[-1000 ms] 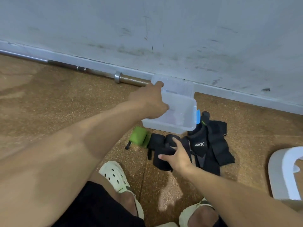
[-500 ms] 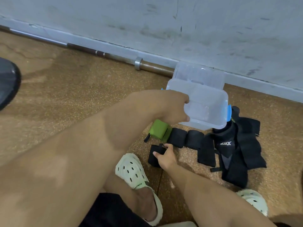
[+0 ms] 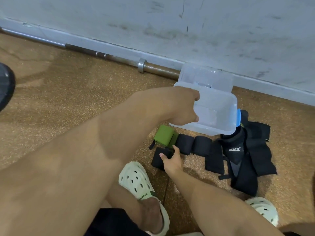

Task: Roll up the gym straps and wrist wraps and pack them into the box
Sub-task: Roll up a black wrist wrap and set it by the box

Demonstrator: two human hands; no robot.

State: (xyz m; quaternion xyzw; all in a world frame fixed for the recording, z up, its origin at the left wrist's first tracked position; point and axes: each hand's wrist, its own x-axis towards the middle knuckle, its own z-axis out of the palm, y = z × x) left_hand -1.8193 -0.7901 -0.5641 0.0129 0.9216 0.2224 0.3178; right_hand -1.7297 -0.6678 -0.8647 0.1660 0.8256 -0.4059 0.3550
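Several soft, light fabric pieces are lying on the brown speckled floor (image 3: 68, 92) near the wall: a rolled green wrist wrap (image 3: 164, 136), two black rolls (image 3: 193, 145) beside it and a loose black pile of straps (image 3: 245, 157), all of which should squeeze easily and are best taken around the middle. The left hand (image 3: 185, 108) is gripping the near rim of the clear plastic box (image 3: 219, 109), while the right hand (image 3: 171, 160) is closing its fingers on a flat black wrap (image 3: 157, 159). Just behind the box, a steel barbell (image 3: 105, 56) is lying along the wall, and two pale clogs (image 3: 136, 179) are standing close to the pile.

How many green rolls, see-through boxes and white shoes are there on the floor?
Green roll: 1
Clear box: 1
White shoes: 2
Total: 4
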